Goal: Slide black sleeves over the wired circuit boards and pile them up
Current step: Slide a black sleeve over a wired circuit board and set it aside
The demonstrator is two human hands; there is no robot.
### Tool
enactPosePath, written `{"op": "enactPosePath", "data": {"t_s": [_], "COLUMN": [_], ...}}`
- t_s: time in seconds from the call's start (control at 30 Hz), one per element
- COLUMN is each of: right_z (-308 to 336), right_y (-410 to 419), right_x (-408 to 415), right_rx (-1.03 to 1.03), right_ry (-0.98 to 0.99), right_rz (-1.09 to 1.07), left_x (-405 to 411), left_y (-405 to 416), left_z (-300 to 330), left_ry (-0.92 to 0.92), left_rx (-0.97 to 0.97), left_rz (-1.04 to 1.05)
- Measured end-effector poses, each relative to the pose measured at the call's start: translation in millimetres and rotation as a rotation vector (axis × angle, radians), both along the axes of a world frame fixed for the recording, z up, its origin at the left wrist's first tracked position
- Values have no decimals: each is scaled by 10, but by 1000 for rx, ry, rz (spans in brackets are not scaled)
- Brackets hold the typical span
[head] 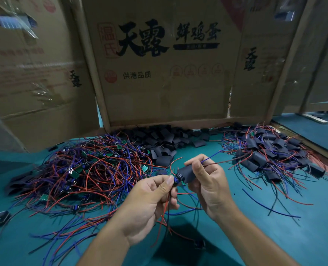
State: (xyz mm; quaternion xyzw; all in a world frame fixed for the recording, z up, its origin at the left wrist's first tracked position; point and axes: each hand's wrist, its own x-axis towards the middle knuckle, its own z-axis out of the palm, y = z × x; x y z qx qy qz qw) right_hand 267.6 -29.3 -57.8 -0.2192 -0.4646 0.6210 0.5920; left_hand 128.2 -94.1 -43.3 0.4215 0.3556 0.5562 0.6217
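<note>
Holding the work up in mid-air, both hands meet just above the teal tabletop [255, 217], and here is the relation that matters: the black sleeve [186, 174] sits in the right hand [209, 181], and the circuit board [178, 178] sits at its lower-left mouth, on the side of the left hand [149, 198]. The sleeve's long axis runs from lower left up to upper right, and the board lines up along it, a dark capacitor and a sliver of green showing at the opening. The left grip is a narrow pinch, thumb and forefinger closed on the board's exposed end and its trailing wires, which hang down red and black below the palm. The right grip is curled round the sleeve's body, with a blue and a brownish-red lead poking out past the fingers at the far end. So the board looks only partly in; the next push, I'd judge, goes along that diagonal, left hand feeding, right hand drawing the sleeve down over it. When it's covered, the finished pile [270, 152] lies right and away, nearer the right hand. The unsleeved tangle [86, 169] waits on the left, loose empty sleeves [165, 139] behind at the cardboard wall [159, 83].
</note>
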Motion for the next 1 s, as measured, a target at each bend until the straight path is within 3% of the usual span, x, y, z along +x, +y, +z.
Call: {"op": "enactPosePath", "data": {"t_s": [0.4, 1.0], "right_z": [-10, 22], "right_y": [-13, -44], "right_x": [-30, 0], "right_rx": [-104, 35], "right_ry": [127, 50], "right_rz": [-6, 56], "left_x": [-18, -50], "left_y": [-14, -35], "left_z": [11, 47], "left_ry": [-83, -80], "left_rx": [-66, -96], "left_rz": [-72, -75]}}
